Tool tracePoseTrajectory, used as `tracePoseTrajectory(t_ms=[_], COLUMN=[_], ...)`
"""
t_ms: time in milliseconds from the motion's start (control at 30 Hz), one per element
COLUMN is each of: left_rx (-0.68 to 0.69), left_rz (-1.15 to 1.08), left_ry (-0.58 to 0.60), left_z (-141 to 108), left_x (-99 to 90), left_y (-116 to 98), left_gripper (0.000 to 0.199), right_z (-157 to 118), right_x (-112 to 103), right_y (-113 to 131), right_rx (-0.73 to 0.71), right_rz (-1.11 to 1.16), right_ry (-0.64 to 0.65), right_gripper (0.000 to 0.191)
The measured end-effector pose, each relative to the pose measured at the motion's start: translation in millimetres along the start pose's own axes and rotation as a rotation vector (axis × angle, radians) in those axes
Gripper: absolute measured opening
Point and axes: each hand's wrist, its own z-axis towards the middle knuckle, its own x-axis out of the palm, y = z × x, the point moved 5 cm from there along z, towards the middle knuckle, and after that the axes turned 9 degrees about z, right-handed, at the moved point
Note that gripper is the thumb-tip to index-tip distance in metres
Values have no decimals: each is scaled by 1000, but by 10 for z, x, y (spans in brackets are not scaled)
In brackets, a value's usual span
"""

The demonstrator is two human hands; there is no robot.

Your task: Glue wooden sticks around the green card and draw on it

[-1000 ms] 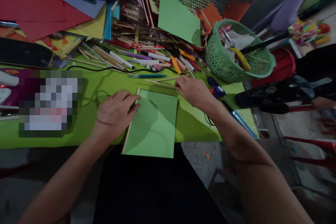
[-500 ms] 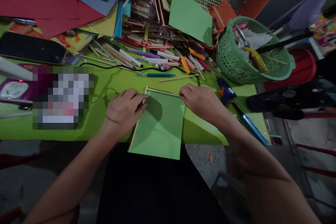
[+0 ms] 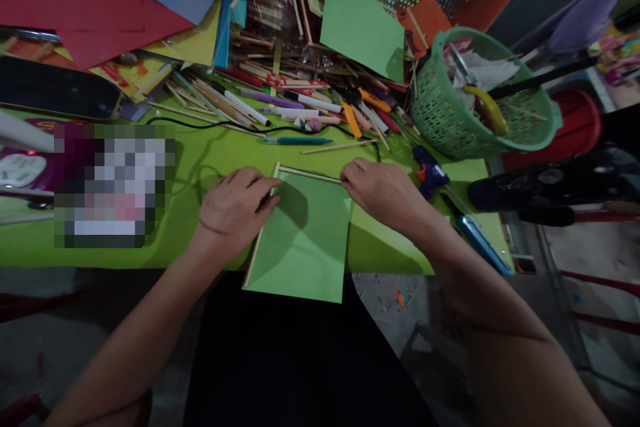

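A light green sheet of paper (image 3: 305,240) lies over the table's front edge, its lower end jutting out above my lap. One thin wooden stick (image 3: 253,257) runs down its left edge, and another wooden stick (image 3: 310,173) lies along its top edge. My left hand (image 3: 235,207) holds the sheet at its upper left edge, thumb and index finger bent over the side stick. At the top right corner my right hand (image 3: 373,187) is closed, its fingertips pinched on the end of the top stick. Those fingers hide the corner itself.
Behind the sheet lie a teal pen (image 3: 299,141), a loose stick (image 3: 337,147) and a black cord. Markers and sticks heap further back. A green basket (image 3: 430,93), a blue glue gun (image 3: 427,170) and a blue cutter (image 3: 483,240) are on the right; a blurred-out object (image 3: 115,187) sits left.
Both hands keep the same hold on the sheet and stick. The whole view has shifted very slightly.
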Motion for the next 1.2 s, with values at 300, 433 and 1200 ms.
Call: tracePoseTrajectory(t_ms=[300,433,1200], left_rx=[17,33,21], left_rz=[39,86,200], left_ry=[45,58,137], left_z=[40,70,147], left_x=[-20,-8,34], left_y=[-21,-41,-67], left_gripper=[35,42,51], right_z=[14,16,21], right_x=[4,-5,36], right_y=[2,4,-34], right_rx=[6,2,-52], right_rz=[8,5,72], right_ry=[-8,-12,-116], right_gripper=[28,28,27])
